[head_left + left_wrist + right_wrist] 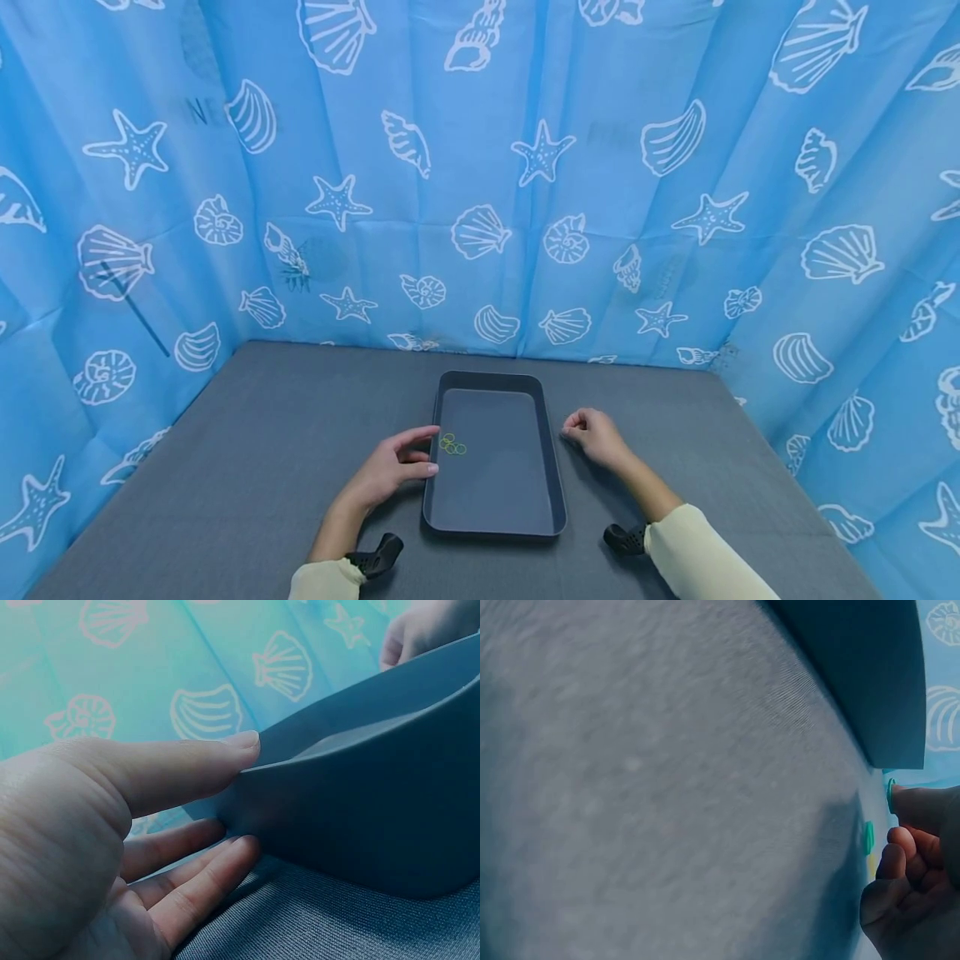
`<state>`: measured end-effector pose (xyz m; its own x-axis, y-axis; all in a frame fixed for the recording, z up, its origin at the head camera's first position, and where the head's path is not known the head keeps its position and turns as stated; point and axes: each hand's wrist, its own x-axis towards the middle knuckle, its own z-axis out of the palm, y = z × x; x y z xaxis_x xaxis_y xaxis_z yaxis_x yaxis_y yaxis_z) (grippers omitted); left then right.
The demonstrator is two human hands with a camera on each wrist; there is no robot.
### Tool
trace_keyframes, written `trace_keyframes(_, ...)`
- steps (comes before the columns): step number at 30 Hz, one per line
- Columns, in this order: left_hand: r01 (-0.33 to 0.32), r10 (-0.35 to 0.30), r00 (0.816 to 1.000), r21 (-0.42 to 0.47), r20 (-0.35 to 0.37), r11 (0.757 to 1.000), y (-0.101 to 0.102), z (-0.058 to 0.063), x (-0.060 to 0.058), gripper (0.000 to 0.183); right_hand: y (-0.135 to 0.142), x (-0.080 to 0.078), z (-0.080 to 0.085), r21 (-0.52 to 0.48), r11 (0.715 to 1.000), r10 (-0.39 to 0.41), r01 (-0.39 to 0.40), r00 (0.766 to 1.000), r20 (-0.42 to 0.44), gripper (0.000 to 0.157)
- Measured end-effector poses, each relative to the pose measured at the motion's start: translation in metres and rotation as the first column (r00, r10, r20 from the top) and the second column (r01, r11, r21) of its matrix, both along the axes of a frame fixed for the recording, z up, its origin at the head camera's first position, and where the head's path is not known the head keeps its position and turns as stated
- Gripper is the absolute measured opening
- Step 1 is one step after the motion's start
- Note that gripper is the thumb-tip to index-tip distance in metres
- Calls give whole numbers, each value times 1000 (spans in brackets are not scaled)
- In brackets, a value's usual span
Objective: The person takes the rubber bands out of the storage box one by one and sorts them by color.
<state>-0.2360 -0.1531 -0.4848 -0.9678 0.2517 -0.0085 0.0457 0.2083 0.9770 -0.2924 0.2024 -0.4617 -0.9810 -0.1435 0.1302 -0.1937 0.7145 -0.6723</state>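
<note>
A shallow dark grey rectangular tray (495,532) lies on the table. Inside it, near the left wall, are several thin yellow-green rings (453,447) that look like small rubber bands. My left hand (384,471) rests against the tray's left side. In the left wrist view, its thumb (202,766) is straight at the rim and its other fingers (210,881) touch or nearly touch the outer wall. Just right of the tray, my right hand (596,437) is low over the table, fingers curled. It pinches a small green ring (891,796) at the thumb tip. Another green piece (868,838) appears beside the curled fingers.
A grey cloth covers the table (300,417). Blue curtains (480,183) with white shells and starfish hang behind it and along both sides. Black straps with devices (378,557) sit on both wrists.
</note>
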Motion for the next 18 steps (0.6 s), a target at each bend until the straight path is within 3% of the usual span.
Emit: trace_keyframes(18,23,-23,1000,16,2,1000,-1,-2,-1,58,12,0,-8,86,995,-54,54,999,2,10)
